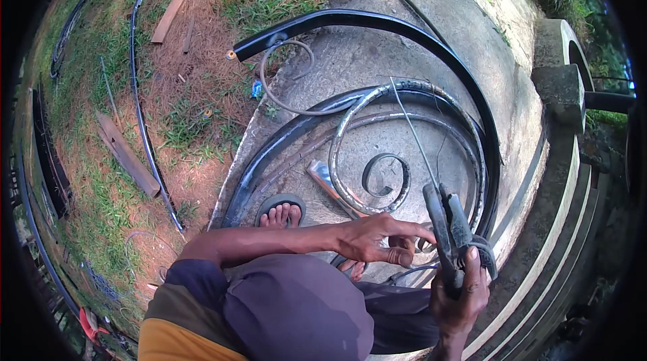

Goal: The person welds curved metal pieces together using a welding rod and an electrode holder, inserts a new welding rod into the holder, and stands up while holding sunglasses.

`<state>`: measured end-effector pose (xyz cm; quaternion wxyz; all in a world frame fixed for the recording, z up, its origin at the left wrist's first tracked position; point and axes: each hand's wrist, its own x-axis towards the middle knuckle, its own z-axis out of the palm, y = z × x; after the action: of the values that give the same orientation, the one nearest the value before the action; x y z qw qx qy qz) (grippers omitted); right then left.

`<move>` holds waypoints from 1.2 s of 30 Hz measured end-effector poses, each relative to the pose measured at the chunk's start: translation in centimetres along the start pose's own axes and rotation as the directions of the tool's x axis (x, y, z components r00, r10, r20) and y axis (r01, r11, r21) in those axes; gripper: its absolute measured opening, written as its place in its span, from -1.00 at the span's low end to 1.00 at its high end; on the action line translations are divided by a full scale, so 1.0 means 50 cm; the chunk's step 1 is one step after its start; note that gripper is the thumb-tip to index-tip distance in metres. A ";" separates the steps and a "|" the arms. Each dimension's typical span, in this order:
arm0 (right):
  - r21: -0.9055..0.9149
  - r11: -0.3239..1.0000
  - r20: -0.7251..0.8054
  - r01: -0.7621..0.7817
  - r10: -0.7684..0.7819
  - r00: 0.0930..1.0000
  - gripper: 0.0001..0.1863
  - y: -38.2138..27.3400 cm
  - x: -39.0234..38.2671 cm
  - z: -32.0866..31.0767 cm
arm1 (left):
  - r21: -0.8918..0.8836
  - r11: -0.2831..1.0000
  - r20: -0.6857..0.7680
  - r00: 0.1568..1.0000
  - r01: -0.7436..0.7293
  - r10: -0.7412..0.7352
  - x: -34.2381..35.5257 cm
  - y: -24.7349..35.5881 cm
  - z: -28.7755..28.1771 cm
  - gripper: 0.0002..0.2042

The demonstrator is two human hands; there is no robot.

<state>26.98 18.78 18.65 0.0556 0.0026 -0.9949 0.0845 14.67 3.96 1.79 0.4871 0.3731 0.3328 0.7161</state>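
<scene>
My right hand (460, 300), at the lower right, is closed round a folded dark grey rubber-like piece (459, 226). Two stiff lengths of it point upward, and a curved end bulges beside my fingers. From its top a thin straight wire or rod (413, 128) runs up and to the left; how it is fixed there I cannot tell. Reaching across from the left, my left hand (377, 238) is open, its index finger stretched to the edge of the grey piece and its thumb apart below. Whether the fingertip touches it is unclear.
Long black strips (377, 19) and a coiled hose (335, 152) lie on the concrete slab (323, 57) with a small curled strip (364, 175). A shiny flat metal piece (322, 175) lies by my sandalled foot (281, 213). Wooden boards (128, 159) rest on the grass; concrete ledges (539, 280) rise at right.
</scene>
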 end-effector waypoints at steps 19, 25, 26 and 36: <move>0.082 0.981 0.081 -0.175 0.168 0.982 -0.20 -0.116 -0.052 0.104 | -0.173 0.984 0.108 0.993 -0.038 0.057 -0.044 -0.005 -0.036 -0.55; -0.004 0.981 0.046 -0.196 0.196 0.980 -0.22 -0.135 -0.063 0.093 | -0.197 0.978 0.191 0.981 0.067 -0.029 -0.049 0.007 -0.037 -0.54; -0.002 0.981 0.046 -0.196 0.196 0.979 -0.22 -0.134 -0.060 0.092 | -0.179 0.983 0.184 0.983 0.038 -0.005 -0.048 0.008 -0.036 -0.51; 0.124 0.960 -0.023 -0.250 0.255 0.967 -0.22 -0.127 -0.073 0.122 | -0.159 0.987 0.157 0.987 -0.013 0.038 -0.042 -0.023 -0.014 -0.49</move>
<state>30.01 11.47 13.34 0.0635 -0.1228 -0.9789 0.1505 15.10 2.25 0.02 0.5307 0.3939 0.2305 0.7142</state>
